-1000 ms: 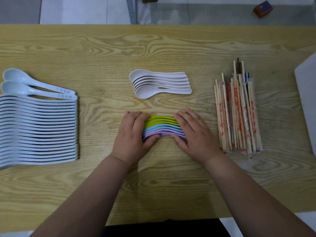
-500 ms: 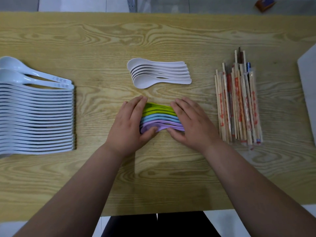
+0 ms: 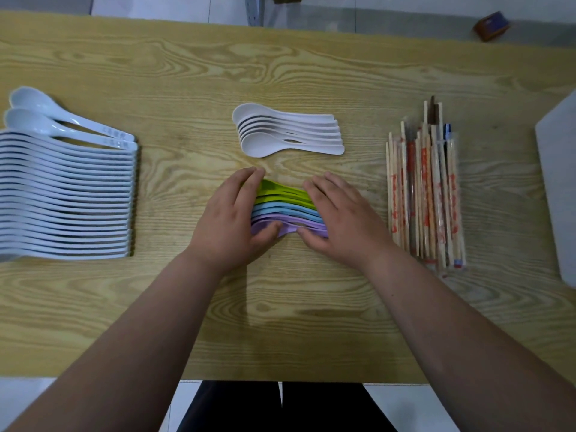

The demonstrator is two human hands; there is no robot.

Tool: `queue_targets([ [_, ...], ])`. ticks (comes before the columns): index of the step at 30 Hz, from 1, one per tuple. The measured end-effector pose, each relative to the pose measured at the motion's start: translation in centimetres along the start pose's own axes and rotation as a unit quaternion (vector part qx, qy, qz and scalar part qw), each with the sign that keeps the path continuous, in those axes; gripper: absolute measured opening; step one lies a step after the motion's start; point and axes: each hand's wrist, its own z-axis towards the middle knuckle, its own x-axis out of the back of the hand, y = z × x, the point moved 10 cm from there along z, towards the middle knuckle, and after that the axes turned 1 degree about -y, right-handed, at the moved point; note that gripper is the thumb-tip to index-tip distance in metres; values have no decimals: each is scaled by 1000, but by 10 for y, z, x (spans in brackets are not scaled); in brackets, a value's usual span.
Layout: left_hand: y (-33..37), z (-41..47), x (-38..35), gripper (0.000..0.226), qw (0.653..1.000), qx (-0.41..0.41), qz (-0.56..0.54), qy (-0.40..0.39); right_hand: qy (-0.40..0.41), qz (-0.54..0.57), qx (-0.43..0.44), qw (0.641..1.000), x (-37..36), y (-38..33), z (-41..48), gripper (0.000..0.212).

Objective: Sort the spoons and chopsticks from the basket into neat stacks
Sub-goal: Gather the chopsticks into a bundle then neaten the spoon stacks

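Observation:
A row of coloured spoons (image 3: 285, 205), green, blue and purple, lies at the table's middle. My left hand (image 3: 232, 218) grips the bowl end, fingers over the top and thumb under the purple spoon. My right hand (image 3: 343, 218) holds the handle end the same way, fingers across the handles and thumb at the near side. Behind them sits a small stack of white spoons (image 3: 288, 130). A long row of pale blue-white spoons (image 3: 67, 194) fills the left side. Wrapped chopsticks (image 3: 425, 194) lie in a bundle at the right.
The wooden table (image 3: 280, 73) carries everything. A white basket or tray edge (image 3: 558, 188) shows at the far right. A small brown box (image 3: 491, 26) lies on the floor beyond the table. My legs are below the table's near edge.
Both hands have stayed on the coloured spoons, squeezing them together. My left fingers have slid further over the bowl end. The camera view has shifted slightly.

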Motion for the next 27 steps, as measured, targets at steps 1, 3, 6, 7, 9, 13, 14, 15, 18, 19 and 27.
queue_targets([
  [1, 0, 0, 0, 82, 1000, 0, 2, 1, 0, -1, 1, 1000, 0, 0, 0, 79],
  [3, 0, 0, 1, 82, 1000, 0, 4, 2, -4, -4, 3, 1000, -1, -1, 0, 79],
  [6, -3, -1, -1, 79, 1000, 9, 6, 3, -2, -8, 5, 1000, -2, -1, -1, 79],
  [7, -4, -2, -1, 77, 1000, 11, 5, 3, 2, -9, 6, 1000, -2, -1, -1, 79],
  [9, -6, -3, -2, 74, 1000, 11, 5, 4, 9, -6, 8, 1000, -2, -1, -1, 77],
  [13, -4, -5, 1, 67, 1000, 7, 18, 12, 33, 1, 10, 999, -3, -1, -2, 73],
  [14, -4, -5, 1, 66, 1000, 9, 22, 13, 37, 2, 10, 999, -3, -1, -2, 73],
  [15, -4, -5, 2, 64, 1000, 10, 24, 13, 39, 2, 9, 999, -4, -1, -2, 73],
  [18, -5, -5, 2, 61, 1000, 8, 23, 13, 45, 4, 11, 999, -4, -1, -2, 72],
  [19, -6, -5, 2, 60, 1000, 7, 23, 15, 46, 5, 11, 999, -4, 0, -3, 72],
  [27, -5, -1, 0, 59, 999, -2, 22, 25, 70, 0, 14, 997, -4, 1, -4, 72],
])
